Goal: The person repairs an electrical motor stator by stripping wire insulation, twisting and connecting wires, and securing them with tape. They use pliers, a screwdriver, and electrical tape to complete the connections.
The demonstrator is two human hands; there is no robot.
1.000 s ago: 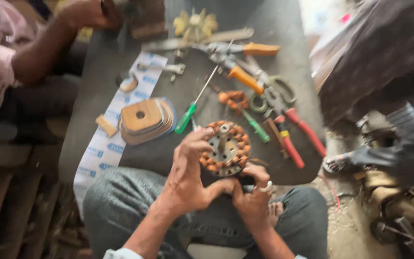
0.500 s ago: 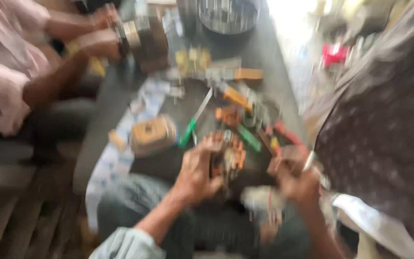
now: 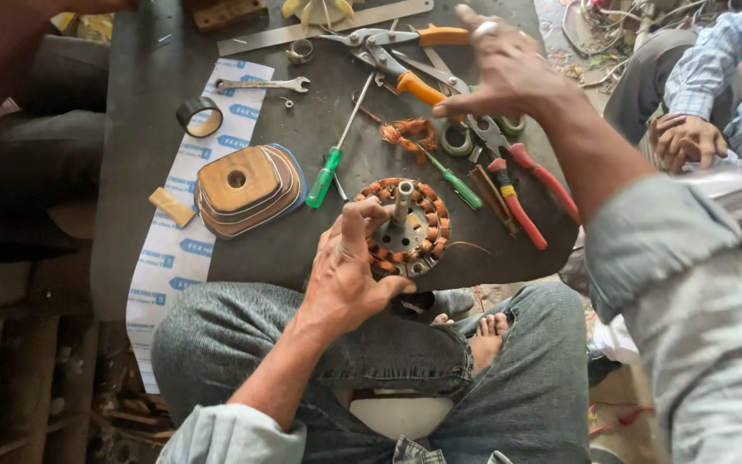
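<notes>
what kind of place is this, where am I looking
Probably a small motor repair workshop. A copper-wound stator sits on a dark worktable under the left hand, with screwdrivers, red-handled pliers and a spanner scattered about.

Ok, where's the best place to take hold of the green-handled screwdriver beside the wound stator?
Probably the green handle: it is the thick end, lying flat and nearest the left hand. Come from above on the near-left side; the thin shaft runs away toward the shears, where tools crowd.
</notes>
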